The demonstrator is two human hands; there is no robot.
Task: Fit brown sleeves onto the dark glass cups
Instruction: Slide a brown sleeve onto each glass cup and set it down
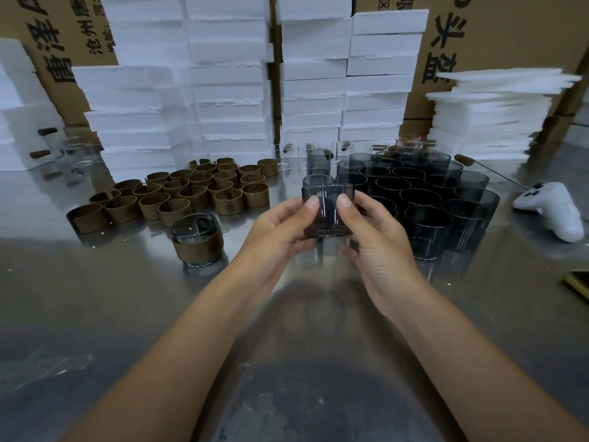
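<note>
Left hand (pixel 280 231) and right hand (pixel 376 244) both grip one dark glass cup (pixel 328 212) above the tabletop (pixel 127 314). Brown sleeves (pixel 197 189) stand toward its far-left corner, unsleeved cups (pixel 427 199) toward its far right.

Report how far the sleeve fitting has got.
Done: one sleeved cup stands on the table. In hand: left hand and right hand hold a dark cup; no sleeve shows on it. Left: the cluster of bare dark cups and the loose brown sleeves, so nearly all of the job.
</note>
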